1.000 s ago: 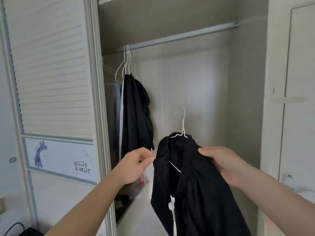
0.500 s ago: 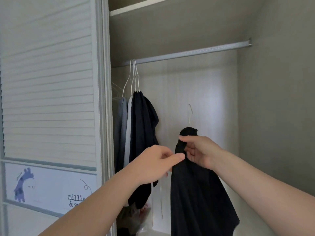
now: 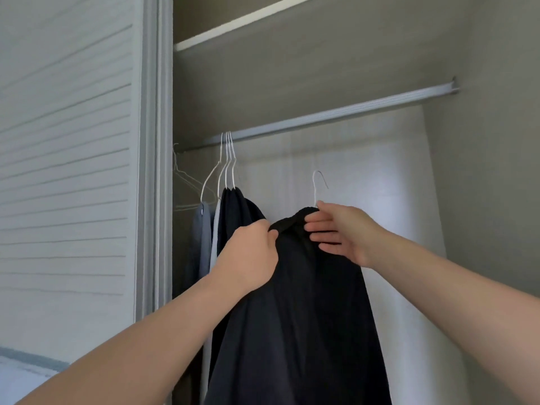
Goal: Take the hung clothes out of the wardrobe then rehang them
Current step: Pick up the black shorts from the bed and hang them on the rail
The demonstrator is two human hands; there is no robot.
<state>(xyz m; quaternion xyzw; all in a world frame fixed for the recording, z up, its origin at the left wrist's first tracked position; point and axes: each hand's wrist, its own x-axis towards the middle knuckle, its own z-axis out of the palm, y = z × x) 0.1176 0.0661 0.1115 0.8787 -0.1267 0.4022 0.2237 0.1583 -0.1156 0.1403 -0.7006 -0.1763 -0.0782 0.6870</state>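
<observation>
- At far left, I see the louvred wardrobe door (image 3: 67, 159), pale and ridged with flat horizontal slats; it plays no part in this step, but I would keep my left elbow off its frame.
- Just inside, the hung clothes (image 3: 230, 217) sit bunched at the left end of the rail: a grey-blue piece, a thin white edge and dark navy garments, all on thin white wire hangers (image 3: 226, 168) whose hooks crowd together.
- My left hand (image 3: 248, 252) is curled tight on the near shoulder of the black garment (image 3: 298, 317), its grip pinching a fold of cloth at the top edge.
- That garment is the thing in hand: soft, matte, limp cloth with a ribbed band along the top, draping straight down between both hands, held below the rail and not yet hung.
- Its wire hook (image 3: 317, 185) stands up bare and thin, pointing right.
- My right hand (image 3: 342, 232) holds the garment's top by the hook's base, fingers loosely spread over the cloth.
- I judge the move is to lift, steadying the neck so the slack cloth does not slip off, and drop the hook over the ribbed grey metal rail (image 3: 336, 115) in the bare stretch right of the others.
</observation>
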